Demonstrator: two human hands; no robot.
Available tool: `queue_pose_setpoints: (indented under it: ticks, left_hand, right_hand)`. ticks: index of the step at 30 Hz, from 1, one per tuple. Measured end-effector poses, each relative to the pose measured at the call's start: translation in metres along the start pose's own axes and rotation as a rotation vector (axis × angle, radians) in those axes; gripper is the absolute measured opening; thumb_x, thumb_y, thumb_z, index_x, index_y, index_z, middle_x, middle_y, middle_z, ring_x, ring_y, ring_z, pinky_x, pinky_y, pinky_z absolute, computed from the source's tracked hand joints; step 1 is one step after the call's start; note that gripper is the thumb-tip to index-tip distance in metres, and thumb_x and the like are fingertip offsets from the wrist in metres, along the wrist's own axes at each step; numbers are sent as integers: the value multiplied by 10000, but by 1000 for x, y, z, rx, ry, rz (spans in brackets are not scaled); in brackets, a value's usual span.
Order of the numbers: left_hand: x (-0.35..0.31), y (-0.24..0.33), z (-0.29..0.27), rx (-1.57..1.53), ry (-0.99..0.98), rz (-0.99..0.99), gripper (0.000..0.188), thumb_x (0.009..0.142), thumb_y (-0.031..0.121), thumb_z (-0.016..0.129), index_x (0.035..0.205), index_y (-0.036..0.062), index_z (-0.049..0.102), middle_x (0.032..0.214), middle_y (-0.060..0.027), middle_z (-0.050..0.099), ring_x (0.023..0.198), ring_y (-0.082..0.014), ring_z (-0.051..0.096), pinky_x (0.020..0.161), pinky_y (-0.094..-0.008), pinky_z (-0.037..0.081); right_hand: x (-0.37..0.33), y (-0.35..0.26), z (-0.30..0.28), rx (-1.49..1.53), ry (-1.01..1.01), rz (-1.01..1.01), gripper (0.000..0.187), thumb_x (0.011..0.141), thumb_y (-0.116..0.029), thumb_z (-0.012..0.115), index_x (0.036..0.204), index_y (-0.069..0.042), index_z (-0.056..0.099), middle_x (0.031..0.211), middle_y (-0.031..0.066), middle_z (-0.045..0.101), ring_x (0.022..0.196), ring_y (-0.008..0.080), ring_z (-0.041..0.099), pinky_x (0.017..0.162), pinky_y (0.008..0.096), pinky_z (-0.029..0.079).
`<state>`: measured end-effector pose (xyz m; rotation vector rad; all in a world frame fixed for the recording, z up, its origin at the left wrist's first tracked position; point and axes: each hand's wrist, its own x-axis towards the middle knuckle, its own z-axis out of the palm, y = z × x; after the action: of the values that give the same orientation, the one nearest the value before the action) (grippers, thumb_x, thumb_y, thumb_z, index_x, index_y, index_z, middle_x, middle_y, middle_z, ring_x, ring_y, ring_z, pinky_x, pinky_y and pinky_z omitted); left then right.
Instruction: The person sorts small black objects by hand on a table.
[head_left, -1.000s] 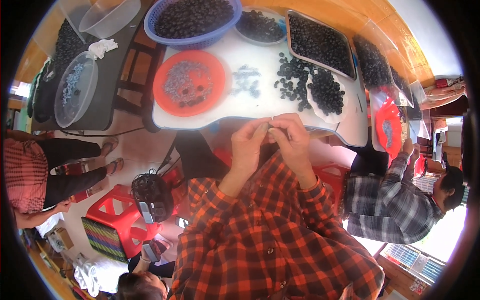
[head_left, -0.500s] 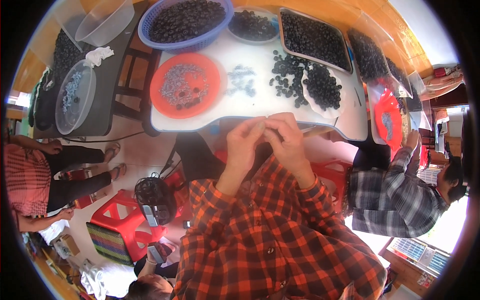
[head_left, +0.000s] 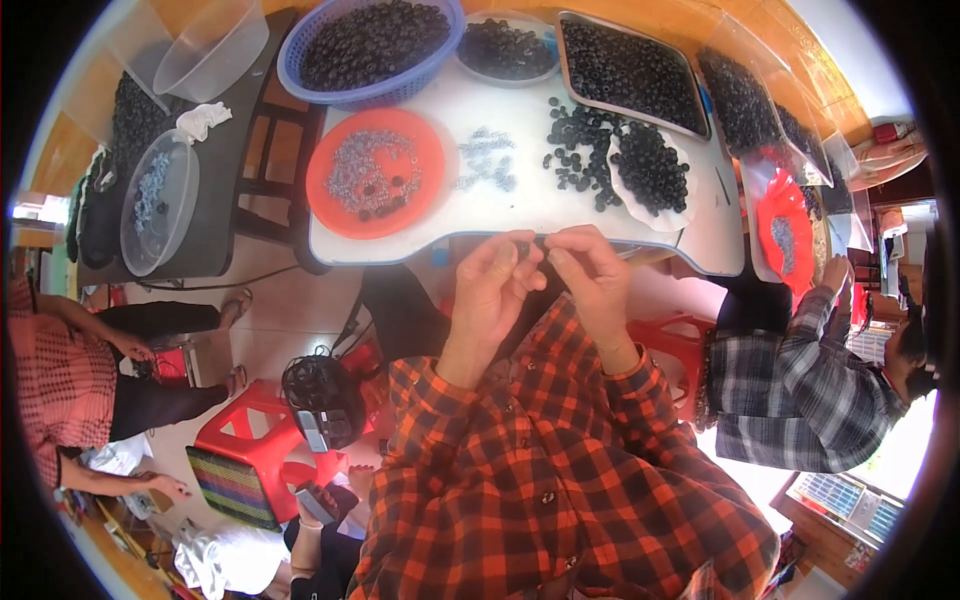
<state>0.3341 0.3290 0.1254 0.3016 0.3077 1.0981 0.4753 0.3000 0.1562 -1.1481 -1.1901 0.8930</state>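
Both my hands are raised in front of the white table's near edge, fingertips a little apart. My left hand (head_left: pixel 490 290) pinches a small black round part (head_left: pixel 522 249) between thumb and forefinger. Thumb and forefinger of my right hand (head_left: pixel 592 275) are closed on a small dark piece (head_left: pixel 541 242), too small to name. Beyond them on the table, an orange-red plate (head_left: pixel 432 150) holds small clear pieces and a few black parts. Beside it lies a loose patch of clear pieces (head_left: pixel 487 160). Black round parts (head_left: pixel 575 150) lie loose next to a white dish (head_left: pixel 682 213) heaped with more.
At the table's back stand a blue basket (head_left: pixel 300 85), a round clear tray (head_left: pixel 500 80) and a metal tray (head_left: pixel 640 118), all with black parts. A dark side table (head_left: pixel 215 235) stands left. Co-workers are at left and right; a red stool (head_left: pixel 255 440) stands behind left.
My hands have drawn slightly apart, and dark pieces now show at the fingertips. The person at the left has lowered and stretched out a hand. The view has shifted a little.
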Motion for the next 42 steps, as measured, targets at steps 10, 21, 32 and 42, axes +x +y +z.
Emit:
queue_pose_setpoints:
  ticks: [10,21,32,42]
  left_hand:
    - [3,-7,-8,28,41,3,211,963,87,563,1119,-49,605,905,-85,636,745,-121,582,762,-327,582]
    - [3,-12,-12,159,84,106,137,892,-15,637,1028,-26,622,903,-78,660,751,-122,602,733,-265,542]
    - [-1,-7,6,515,77,183,269,889,-33,638,1157,-49,618,991,-108,676,839,-157,668,772,-258,556]
    - [-2,-7,11,663,75,223,278,894,-47,624,1172,-46,624,1008,-73,668,884,-118,631,804,-247,538]
  right_hand:
    - [0,4,6,-56,-11,-39,154,905,65,581,1044,27,636,1023,61,581,892,116,617,776,225,511]
    - [2,8,8,-21,-99,-3,136,926,35,569,1047,19,630,1014,57,569,788,90,594,673,207,515]
    - [4,11,1,37,-23,96,97,935,22,564,1011,21,624,997,45,576,787,81,579,696,209,497]
    - [4,13,-2,144,-37,120,101,939,6,572,1020,25,630,1017,47,581,869,91,588,746,216,509]
